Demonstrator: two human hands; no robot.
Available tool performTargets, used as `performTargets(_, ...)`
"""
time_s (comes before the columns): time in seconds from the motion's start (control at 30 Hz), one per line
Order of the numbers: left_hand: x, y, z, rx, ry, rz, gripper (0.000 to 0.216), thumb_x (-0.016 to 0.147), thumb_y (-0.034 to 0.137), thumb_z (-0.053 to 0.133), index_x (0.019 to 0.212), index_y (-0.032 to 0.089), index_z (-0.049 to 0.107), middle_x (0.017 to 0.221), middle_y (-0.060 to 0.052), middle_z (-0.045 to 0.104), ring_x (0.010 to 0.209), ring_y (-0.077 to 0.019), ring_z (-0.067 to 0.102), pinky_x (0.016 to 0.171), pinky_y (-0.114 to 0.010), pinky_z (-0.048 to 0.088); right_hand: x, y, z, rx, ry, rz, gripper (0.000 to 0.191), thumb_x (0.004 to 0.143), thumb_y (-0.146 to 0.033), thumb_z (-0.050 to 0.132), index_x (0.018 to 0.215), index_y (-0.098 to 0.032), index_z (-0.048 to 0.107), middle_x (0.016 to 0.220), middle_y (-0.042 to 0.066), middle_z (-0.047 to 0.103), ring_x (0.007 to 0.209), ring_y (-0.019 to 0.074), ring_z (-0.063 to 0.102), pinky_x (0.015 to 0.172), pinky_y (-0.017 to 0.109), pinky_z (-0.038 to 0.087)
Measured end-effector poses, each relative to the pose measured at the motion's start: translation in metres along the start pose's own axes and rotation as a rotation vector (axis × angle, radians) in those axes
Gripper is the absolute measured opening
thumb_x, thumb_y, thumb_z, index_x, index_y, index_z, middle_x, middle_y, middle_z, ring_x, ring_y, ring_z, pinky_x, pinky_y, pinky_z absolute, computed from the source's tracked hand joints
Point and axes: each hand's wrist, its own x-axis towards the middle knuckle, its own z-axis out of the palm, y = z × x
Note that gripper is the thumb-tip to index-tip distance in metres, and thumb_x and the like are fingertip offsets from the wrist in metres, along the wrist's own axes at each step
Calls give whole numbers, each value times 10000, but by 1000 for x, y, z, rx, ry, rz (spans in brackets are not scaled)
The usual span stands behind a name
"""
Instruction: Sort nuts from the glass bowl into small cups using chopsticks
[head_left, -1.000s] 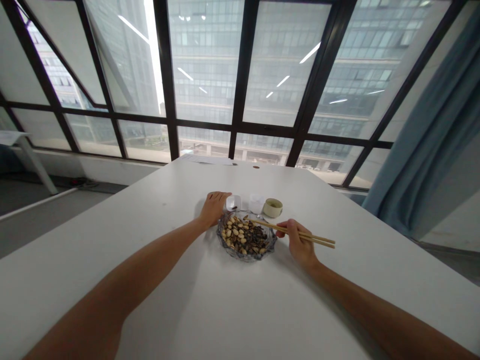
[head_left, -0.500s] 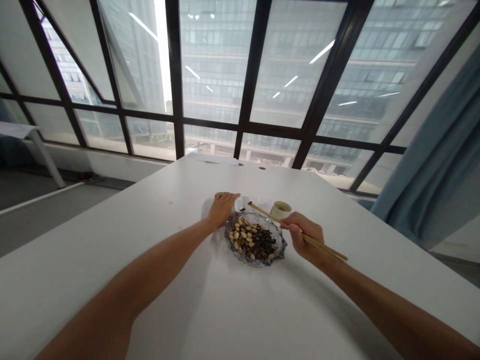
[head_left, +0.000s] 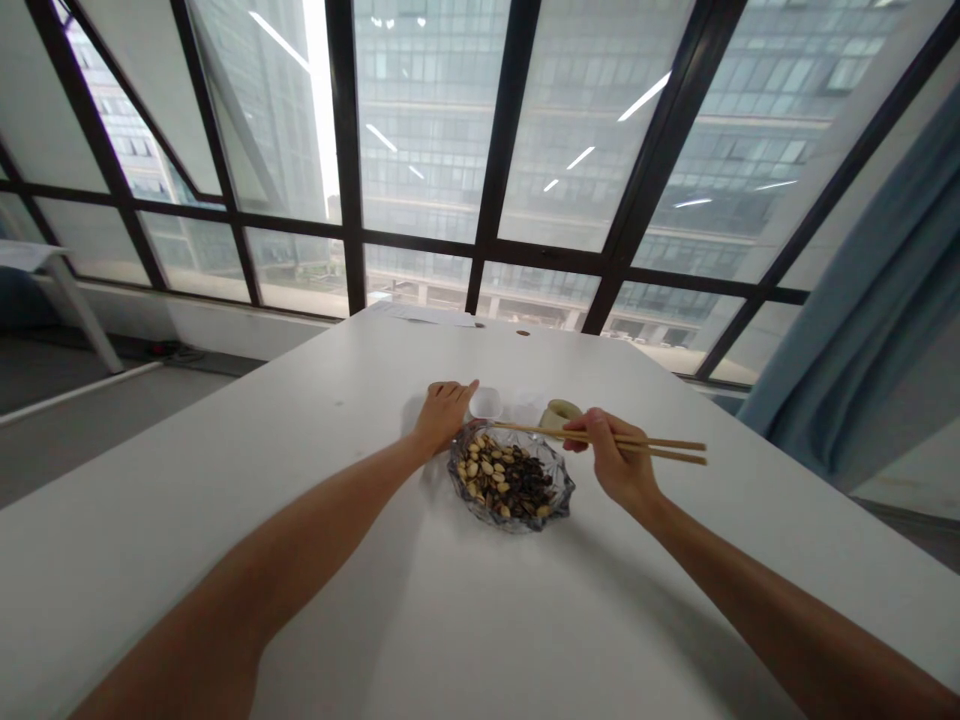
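A glass bowl of mixed pale nuts and dark seeds sits on the white table. My right hand is closed on a pair of wooden chopsticks, held almost level with their tips over the bowl's far rim. My left hand lies flat on the table just left of the bowl, its fingers stretched out toward a small white cup.
A clear small cup and a beige cup stand behind the bowl. Paper lies at the table's far edge. Beyond it are large windows and, at the right, a blue curtain.
The chopsticks swung from a steep slant to nearly level, tips back over the bowl's far rim. My right hand drew slightly right. The left hand stayed put.
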Motion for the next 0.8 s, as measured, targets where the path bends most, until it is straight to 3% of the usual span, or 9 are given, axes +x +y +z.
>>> performTargets(0.23,1,-1,2,7,87,-13,461,967,462,494,1286,138,571,1112,-135,701,1149,-255,583,1142,-478,263,-6,6,-1,55,-77,115,596,783,-760,590,666,-188,709,575,59,664,525,196,633,494,315,551)
performTargets(0.5,-1,-2,2,-24,49,-12,429,930,503,552,1263,240,614,1286,-86,662,1195,-279,563,1141,-524,272,-15,24,6,53,-112,147,584,785,-744,601,756,-179,747,630,74,705,586,226,681,530,318,548)
performTargets(0.8,-2,-5,2,-14,43,-7,455,931,512,543,1293,244,610,1347,-83,625,1205,-285,548,1110,-514,301,-23,30,8,32,-64,138,603,806,-756,557,755,-181,733,648,80,714,605,230,683,557,328,550)
